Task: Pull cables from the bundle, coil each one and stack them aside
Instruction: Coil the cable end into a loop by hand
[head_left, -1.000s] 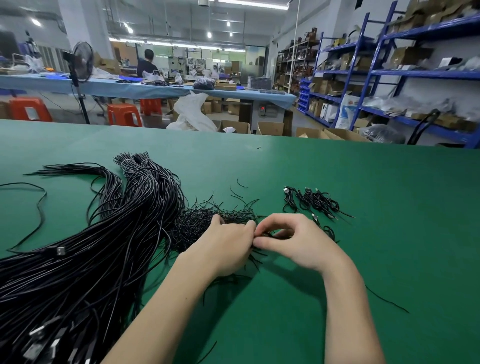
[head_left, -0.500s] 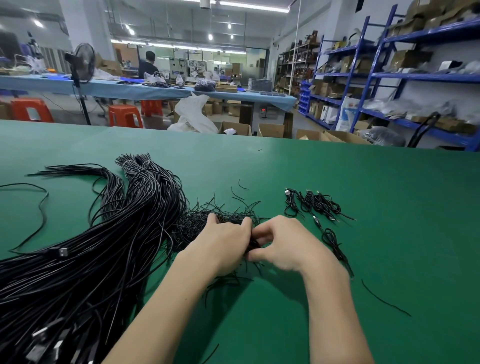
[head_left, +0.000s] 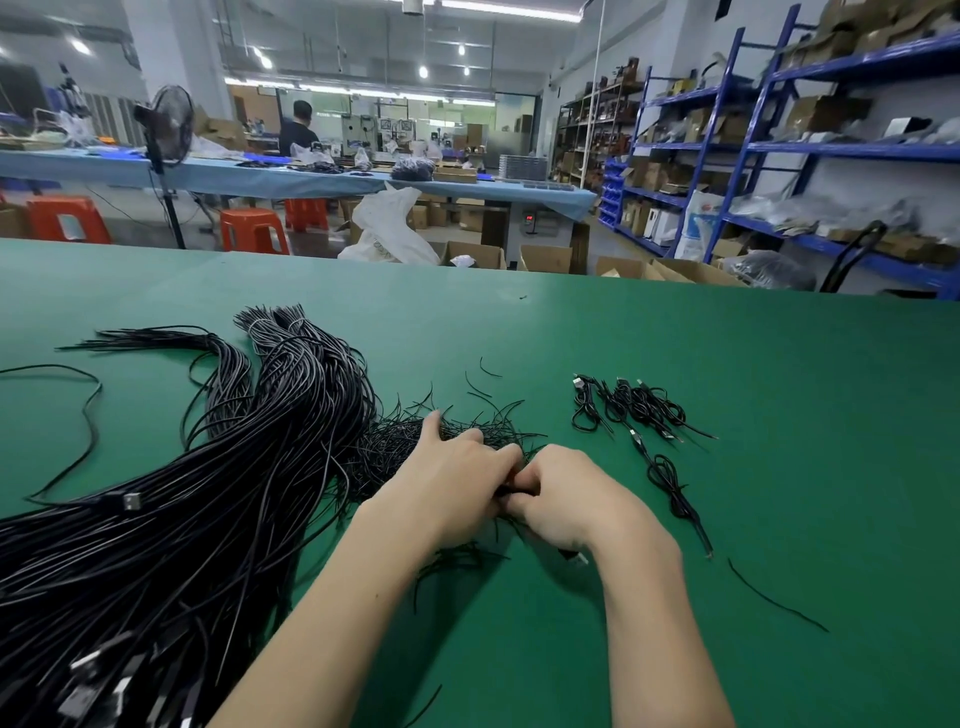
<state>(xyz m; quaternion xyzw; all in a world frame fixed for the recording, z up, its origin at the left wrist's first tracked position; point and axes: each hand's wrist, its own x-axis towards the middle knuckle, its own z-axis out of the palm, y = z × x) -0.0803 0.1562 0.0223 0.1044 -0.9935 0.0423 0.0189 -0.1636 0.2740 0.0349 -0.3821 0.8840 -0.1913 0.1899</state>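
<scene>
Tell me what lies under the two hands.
Under the left hand and right hand, a pile of short black ties on the green table. What their grip pinches is covered.

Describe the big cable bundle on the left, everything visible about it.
The bundle is a thick sheaf of many thin black cables with a glossy, rubbery-looking jacket. It lies flat on the green table, sweeping from the near left corner up and away in a curve, where it splits into two fanned tips. Silver plugs show at the near end and on one cable midway. A tangle of short black ties touches its right side. Neither hand touches it.
</scene>
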